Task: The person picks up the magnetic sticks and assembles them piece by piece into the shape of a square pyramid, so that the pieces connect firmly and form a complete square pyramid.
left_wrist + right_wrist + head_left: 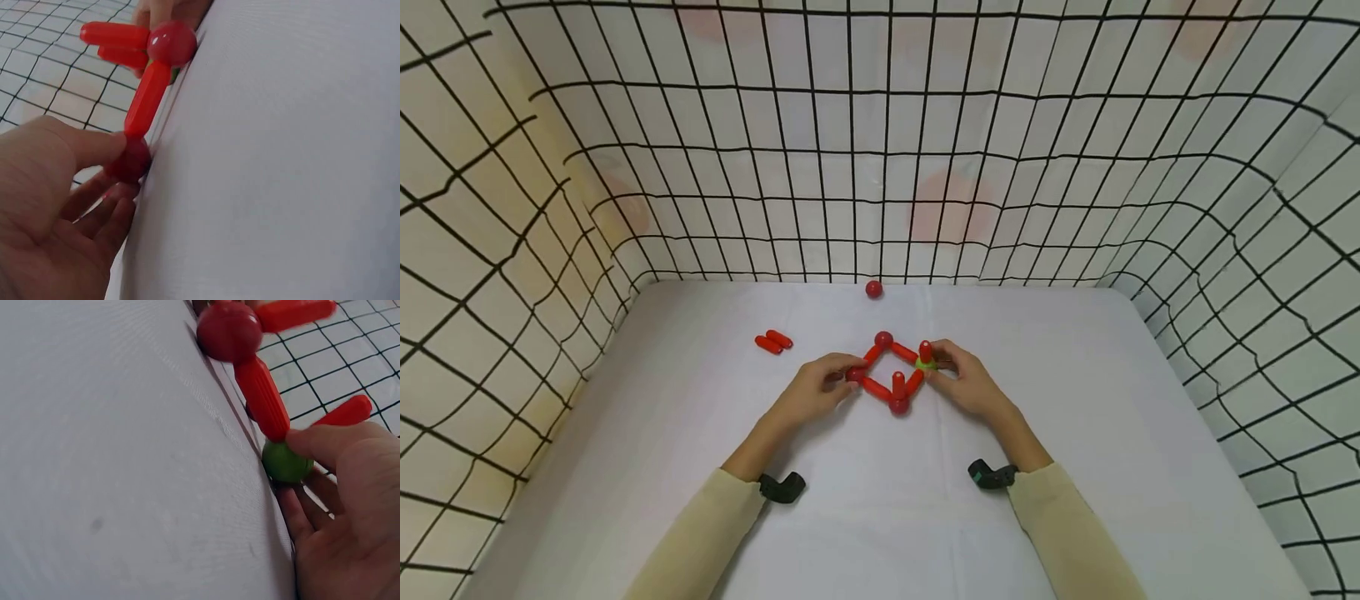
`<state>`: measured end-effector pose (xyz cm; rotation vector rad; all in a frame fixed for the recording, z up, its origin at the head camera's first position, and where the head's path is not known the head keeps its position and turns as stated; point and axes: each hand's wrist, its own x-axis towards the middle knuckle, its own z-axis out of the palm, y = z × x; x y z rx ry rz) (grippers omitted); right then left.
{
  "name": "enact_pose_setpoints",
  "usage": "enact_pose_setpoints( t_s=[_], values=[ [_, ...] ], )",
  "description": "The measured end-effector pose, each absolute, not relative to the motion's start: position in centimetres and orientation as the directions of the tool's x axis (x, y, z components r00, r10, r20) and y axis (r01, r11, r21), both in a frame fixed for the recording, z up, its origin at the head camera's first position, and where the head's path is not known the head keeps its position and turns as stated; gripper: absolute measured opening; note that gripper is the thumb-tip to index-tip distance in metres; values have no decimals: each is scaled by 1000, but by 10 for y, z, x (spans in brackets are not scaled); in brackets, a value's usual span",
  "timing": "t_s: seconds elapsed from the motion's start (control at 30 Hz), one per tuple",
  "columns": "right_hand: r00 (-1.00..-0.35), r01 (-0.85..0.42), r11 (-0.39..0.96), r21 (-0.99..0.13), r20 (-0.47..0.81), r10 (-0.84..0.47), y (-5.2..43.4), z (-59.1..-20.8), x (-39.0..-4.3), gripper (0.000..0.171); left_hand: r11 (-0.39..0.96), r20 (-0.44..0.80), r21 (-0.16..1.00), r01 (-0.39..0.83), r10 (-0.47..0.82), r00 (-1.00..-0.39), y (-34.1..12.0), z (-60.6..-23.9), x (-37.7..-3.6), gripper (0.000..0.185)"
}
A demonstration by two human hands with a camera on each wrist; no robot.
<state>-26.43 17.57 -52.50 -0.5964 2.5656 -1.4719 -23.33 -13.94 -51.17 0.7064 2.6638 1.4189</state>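
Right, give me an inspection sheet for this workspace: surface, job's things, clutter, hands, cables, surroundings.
Surface: white table, cloth-covered, faint creases.
Job's things: frame of red rods and balls laid as a diamond; green ball at its right corner; one rod upright there and one on the near corner.
Clutter: two loose red rods at the left rear; one loose red ball at the back edge.
Hands: left hand pinches the left-corner ball; right hand pinches the green ball.
Cables: nothing seen; black wrist units only.
Surroundings: walls with a black grid pattern on three sides.
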Motion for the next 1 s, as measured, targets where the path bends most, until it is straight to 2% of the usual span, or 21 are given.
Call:
enact_pose_setpoints(
  t_s=[0.17, 0.23, 0.3, 0.4, 0.5, 0.57, 0.67, 0.83, 1.0],
  values=[
    [-938, -209, 390, -897, 71, -339, 178, -528, -273, 40, 484, 178, 786, 385, 419, -890, -139, -513, -237, 34],
    [-926, -207, 369, -906, 61, -371, 182, -526, -271, 46, 490, 165, 787, 374, 417, -894, -137, -516, -236, 33],
    [-907, -207, 375, -904, 34, -419, 184, -524, -268, 59, 497, 155, 789, 362, 410, -899, -136, -519, -234, 34],
    [-880, -225, 421, -879, -2, -474, 182, -523, -263, 87, 507, 144, 790, 345, 395, -907, -138, -520, -230, 35],
    [-878, -231, 488, -842, -35, -477, 174, -524, -261, 110, 511, 141, 790, 340, 387, -911, -142, -517, -228, 35],
    [-884, -239, 524, -817, -40, -465, 175, -525, -257, 119, 507, 139, 793, 339, 391, -910, -138, -519, -226, 35],
    [-899, -238, 559, -795, -38, -437, 177, -527, -254, 122, 504, 131, 794, 341, 406, -905, -133, -521, -224, 35],
    [-901, -245, 572, -783, -33, -432, 176, -529, -250, 118, 513, 97, 793, 329, 426, -900, -133, -519, -224, 36],
    [-895, -246, 569, -785, -42, -444, 169, -528, -256, 117, 544, 113, 782, 303, 354, -928, -150, -509, -230, 33]
  ],
)
